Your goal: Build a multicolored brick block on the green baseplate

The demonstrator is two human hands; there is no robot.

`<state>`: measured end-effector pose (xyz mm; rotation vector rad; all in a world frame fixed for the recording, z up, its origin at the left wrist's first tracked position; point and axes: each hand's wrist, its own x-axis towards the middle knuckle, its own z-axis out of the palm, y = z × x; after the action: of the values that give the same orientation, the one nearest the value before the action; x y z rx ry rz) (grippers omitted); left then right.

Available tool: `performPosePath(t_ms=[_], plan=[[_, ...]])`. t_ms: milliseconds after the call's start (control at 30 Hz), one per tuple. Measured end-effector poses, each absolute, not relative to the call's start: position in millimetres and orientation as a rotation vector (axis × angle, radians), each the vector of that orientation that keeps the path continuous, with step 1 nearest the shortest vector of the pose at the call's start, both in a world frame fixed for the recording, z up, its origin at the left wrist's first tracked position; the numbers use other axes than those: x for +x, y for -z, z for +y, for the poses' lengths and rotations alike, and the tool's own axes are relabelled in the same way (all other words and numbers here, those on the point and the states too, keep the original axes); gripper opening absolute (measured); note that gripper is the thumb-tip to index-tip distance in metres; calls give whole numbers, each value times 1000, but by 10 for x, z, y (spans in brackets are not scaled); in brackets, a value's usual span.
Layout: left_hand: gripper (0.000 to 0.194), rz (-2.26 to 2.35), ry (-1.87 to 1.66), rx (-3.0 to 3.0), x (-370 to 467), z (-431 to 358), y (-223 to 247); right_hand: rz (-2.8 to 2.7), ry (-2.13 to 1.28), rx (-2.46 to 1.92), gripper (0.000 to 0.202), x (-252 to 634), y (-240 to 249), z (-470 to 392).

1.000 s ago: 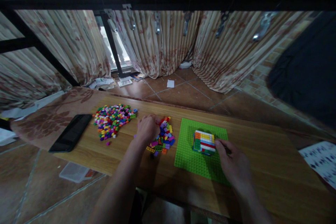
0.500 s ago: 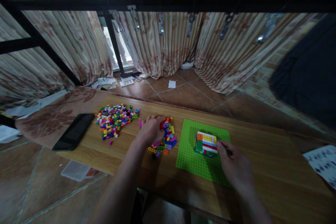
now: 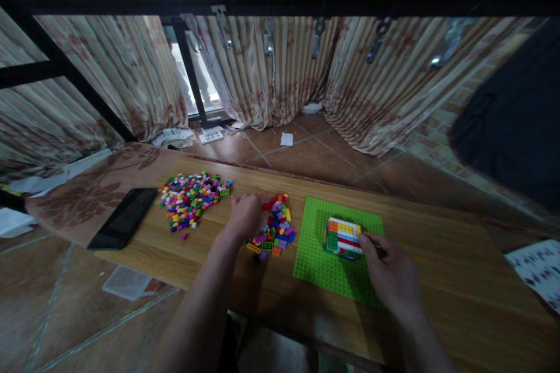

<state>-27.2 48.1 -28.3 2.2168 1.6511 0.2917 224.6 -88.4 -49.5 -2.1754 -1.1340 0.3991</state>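
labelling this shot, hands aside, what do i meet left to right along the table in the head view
Phone → small bricks → bigger bricks → green baseplate

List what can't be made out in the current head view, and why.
All head view:
Left hand: whether its fingers hold anything, hidden by the hand itself.
Brick block: right side, behind the right hand.
Printed sheet: cut off by right edge; print too small to read.
Small-brick pile: single pieces too small and blurred to count.
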Motion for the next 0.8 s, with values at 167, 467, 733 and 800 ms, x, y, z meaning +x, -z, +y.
performPosePath(t_ms=[167, 467, 733, 800], plan=[[39, 1693, -276, 2208, -331, 518, 290, -1144, -396, -2156, 53, 2248, 499, -886], [30, 1625, -448, 2102, -421, 541, 240, -1143, -388, -2152, 54, 2240, 481, -883], [38, 1429, -618, 2028, -486, 569, 255, -1161, -389, -2142, 55, 2262, 526, -888], [40, 1375, -651, 1978, -483, 568, 252, -1153, -377, -2137, 55, 2261, 524, -889]])
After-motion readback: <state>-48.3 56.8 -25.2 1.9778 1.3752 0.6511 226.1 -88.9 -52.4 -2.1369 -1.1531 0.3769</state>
